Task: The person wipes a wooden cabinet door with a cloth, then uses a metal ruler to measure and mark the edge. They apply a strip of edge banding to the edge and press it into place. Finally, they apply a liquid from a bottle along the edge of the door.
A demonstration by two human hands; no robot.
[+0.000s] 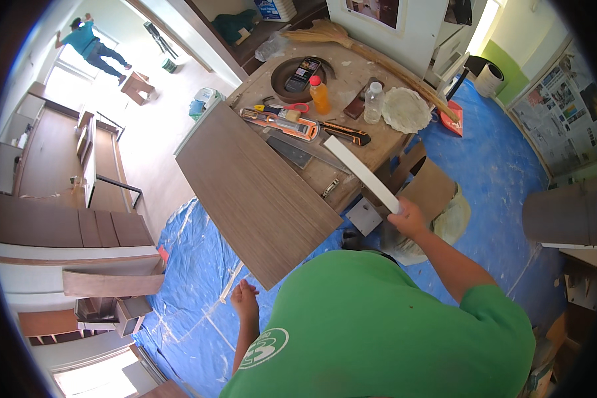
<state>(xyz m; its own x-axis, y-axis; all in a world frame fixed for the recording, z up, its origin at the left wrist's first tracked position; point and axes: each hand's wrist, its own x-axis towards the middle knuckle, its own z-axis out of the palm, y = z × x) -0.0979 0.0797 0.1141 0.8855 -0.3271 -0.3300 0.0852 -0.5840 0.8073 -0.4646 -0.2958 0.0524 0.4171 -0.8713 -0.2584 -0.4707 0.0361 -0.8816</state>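
Note:
My right hand (pixel 410 220) is closed round the lower end of a long white flat bar (pixel 365 174), whose far end reaches over the table's edge. A brown wood-grain board (pixel 252 189) lies slanted on the table, its near end jutting out towards me. Just off that end is my left hand (pixel 245 300), its fingers curled in; whether anything small is inside them is hidden. Beyond the board lie an orange-and-black utility knife (pixel 345 132), an orange-handled tool (pixel 300 127), scissors with red handles (pixel 295 107) and a dark metal plate (pixel 289 151).
The worn worktable (pixel 361 149) also carries an orange drink bottle (pixel 320 96), a clear bottle (pixel 373 104), a coil of brown edging (pixel 282 79) and a phone (pixel 302 74). Cardboard (pixel 431 192) stands beside it on blue sheeting (pixel 497 172). Far left, a person (pixel 89 50) works by a window.

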